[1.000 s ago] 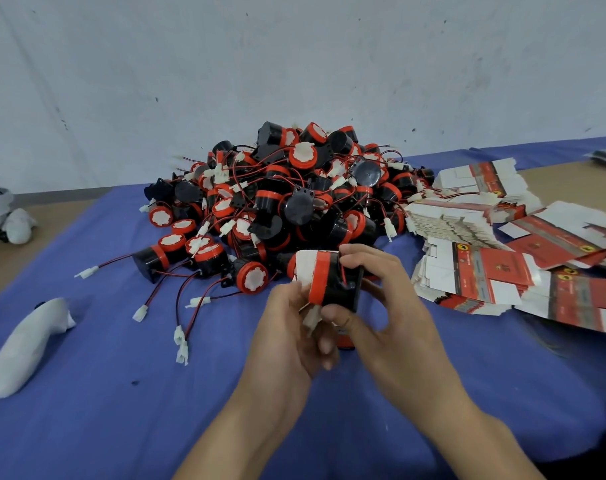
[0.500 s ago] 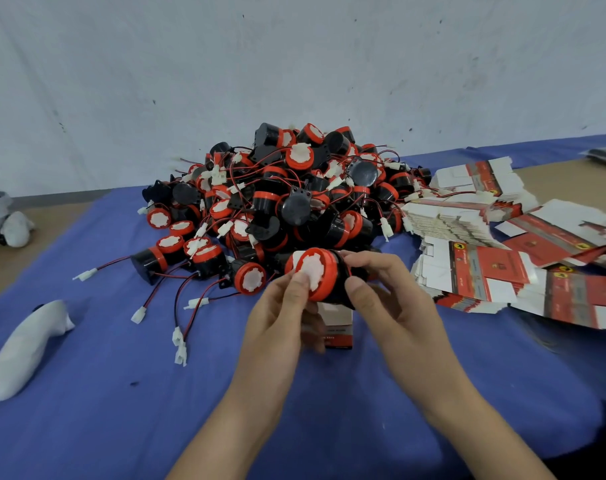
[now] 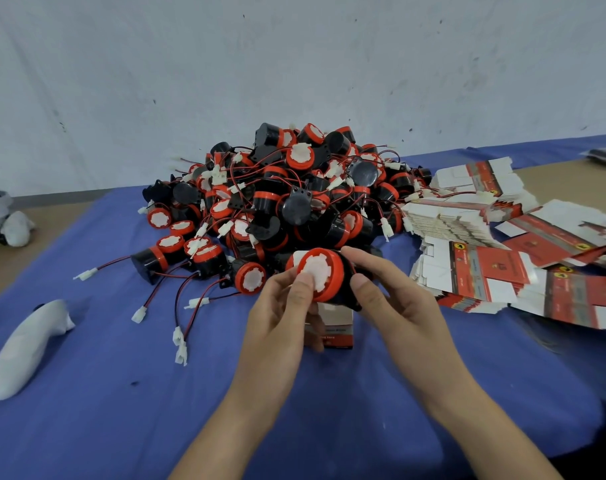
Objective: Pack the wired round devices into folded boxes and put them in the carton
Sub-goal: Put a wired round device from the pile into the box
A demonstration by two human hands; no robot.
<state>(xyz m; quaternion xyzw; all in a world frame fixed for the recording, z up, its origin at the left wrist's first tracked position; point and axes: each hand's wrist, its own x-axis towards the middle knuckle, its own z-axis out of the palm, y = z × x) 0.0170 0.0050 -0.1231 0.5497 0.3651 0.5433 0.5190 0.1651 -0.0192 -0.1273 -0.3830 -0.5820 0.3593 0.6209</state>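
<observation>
Both hands curl round one round device [image 3: 324,273] just in front of the pile [image 3: 294,195]: the left hand [image 3: 281,317] has its thumb on the white face, the right hand [image 3: 402,306] pinches the black body. It probably goes best with any loose wire tucked in first, then the device slid squarely into the folded box [image 3: 338,323] standing beneath it on the worktop [image 3: 121,393]. The device is hard plastic with a red rim; the box's thin card looks easy to crease

We're looking at a packing workshop: heap of black-and-red wired round devices [image 3: 287,202], stacked flat red-and-white cardboard boxes [image 3: 474,271], blue-clothed table [image 3: 121,410].
</observation>
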